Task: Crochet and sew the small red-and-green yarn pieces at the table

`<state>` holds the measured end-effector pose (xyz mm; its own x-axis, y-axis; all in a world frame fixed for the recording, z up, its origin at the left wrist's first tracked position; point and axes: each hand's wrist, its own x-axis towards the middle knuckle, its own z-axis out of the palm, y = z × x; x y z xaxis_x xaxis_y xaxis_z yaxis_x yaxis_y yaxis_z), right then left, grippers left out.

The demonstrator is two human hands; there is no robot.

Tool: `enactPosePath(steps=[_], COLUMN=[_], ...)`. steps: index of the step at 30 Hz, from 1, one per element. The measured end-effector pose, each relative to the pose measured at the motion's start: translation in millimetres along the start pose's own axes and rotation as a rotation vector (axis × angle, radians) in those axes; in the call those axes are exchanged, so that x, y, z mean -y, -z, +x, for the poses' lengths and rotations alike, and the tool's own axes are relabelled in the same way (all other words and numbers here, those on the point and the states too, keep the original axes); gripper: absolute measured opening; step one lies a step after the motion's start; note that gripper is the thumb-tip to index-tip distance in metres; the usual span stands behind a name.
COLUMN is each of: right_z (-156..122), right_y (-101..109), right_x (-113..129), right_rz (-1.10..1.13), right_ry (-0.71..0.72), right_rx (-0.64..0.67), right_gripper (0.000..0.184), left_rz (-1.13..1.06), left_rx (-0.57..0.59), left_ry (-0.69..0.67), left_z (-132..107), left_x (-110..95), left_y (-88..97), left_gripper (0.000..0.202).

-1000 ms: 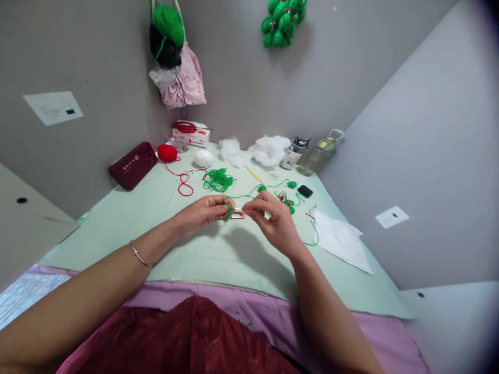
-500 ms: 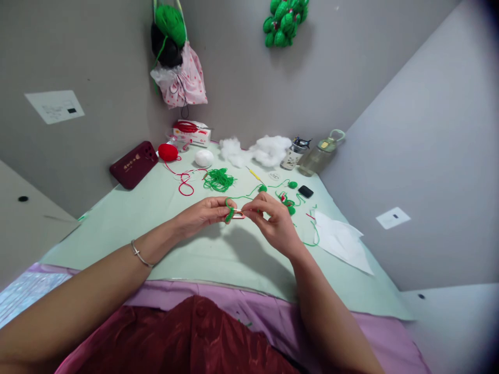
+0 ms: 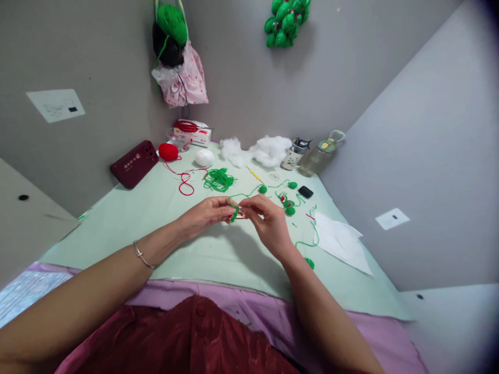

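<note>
My left hand [image 3: 206, 213] and my right hand [image 3: 265, 221] meet above the middle of the pale green table [image 3: 125, 218]. The left fingers pinch a small green crocheted piece [image 3: 234, 213]. The right fingers are closed on a thin pink hook [image 3: 240, 214] that pokes into that piece. A green strand runs from the piece toward a loose green yarn pile [image 3: 218, 179] farther back.
Behind the hands lie small green crocheted balls [image 3: 289, 210], a red yarn ball [image 3: 168, 151], a white ball [image 3: 204, 157], white stuffing [image 3: 268, 149], a maroon case [image 3: 134, 163], a bottle [image 3: 319, 155] and a white paper [image 3: 341, 241]. Bags hang on the wall.
My right hand has shifted slightly left and closer to the left hand. A small green ball by my right wrist has come into sight. The work piece sits a little higher.
</note>
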<state>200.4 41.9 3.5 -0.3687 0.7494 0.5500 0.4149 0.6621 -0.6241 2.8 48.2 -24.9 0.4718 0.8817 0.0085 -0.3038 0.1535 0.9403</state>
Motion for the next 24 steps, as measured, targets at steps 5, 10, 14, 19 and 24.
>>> enactPosePath(steps=[5, 10, 14, 19, 24], right_z=[-3.7, -5.1, -5.2, 0.4, 11.9], right_y=[-6.9, -5.1, -3.0, 11.8, 65.3], right_x=[-1.1, 4.6, 16.2, 18.8, 4.6], right_rz=[-0.208, -0.275, 0.014, 0.551, 0.768], right_ry=[0.119, 0.21, 0.138, -0.266, -0.157], right_rx=[0.073, 0.04, -0.171, 0.065, -0.365], right_gripper=[0.017, 0.02, 0.015, 0.018, 0.02], left_rz=[0.081, 0.208, 0.17, 0.113, 0.137], left_rx=[-0.039, -0.054, -0.102, -0.132, -0.207], left_ry=[-0.019, -0.018, 0.011, 0.036, 0.048], left_z=[1.7, 1.2, 1.2, 3.1, 5.3], left_x=[6.7, 5.6, 4.7, 5.0, 0.6], left_y=[-0.5, -3.4, -3.9, -1.2, 3.7], left_gripper=[0.013, 0.01, 0.012, 0.015, 0.017])
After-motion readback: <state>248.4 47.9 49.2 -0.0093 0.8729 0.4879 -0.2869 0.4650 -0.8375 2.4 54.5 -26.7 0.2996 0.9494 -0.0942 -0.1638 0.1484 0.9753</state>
